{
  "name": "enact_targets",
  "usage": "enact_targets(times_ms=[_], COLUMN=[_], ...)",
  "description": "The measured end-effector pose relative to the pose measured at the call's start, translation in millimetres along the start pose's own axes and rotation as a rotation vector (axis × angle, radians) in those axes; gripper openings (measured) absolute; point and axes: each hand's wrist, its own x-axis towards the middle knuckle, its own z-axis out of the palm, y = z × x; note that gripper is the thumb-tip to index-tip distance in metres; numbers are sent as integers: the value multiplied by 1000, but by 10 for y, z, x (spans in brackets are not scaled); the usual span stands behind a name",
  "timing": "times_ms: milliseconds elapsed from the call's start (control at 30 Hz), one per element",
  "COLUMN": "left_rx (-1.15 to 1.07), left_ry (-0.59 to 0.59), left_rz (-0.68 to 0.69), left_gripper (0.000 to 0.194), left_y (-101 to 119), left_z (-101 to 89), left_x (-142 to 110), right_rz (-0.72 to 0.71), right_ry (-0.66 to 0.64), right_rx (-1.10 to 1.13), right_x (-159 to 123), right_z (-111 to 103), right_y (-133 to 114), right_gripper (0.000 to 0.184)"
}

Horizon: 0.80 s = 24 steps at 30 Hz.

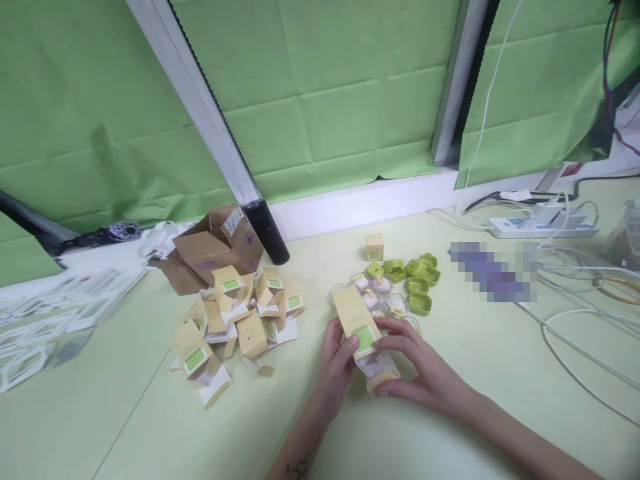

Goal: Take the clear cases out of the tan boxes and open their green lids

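Note:
A small cardboard box, tan with a green label, is held tilted between both hands above the table. My left hand grips its left side, the thumb resting by the label. My right hand holds the other side, with the fingers at the label edge and the thumb near the open flap at the lower end. Just behind the box lie several pink and white items in clear cases, partly hidden by it. Beside them sit several green cases.
At left is a heap of opened tan boxes, with a brown carton and a black cylinder behind. One upright small box stands farther back. White cables and a power strip occupy the right.

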Motion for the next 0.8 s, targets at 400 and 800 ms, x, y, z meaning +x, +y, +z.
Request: enact_targets(times_ms=[400, 800], left_rx=[-2, 39], left_ry=[-12, -63], left_rz=[-20, -11], left_gripper=[36, 37], left_y=[-73, -99], left_z=[-17, -9], left_x=[22, 3], right_rz=[-320, -301], right_ry=[134, 274], right_rx=[-340, -255], right_x=[81, 36], right_z=[-29, 10], right_y=[-87, -51], right_gripper=[17, 9])
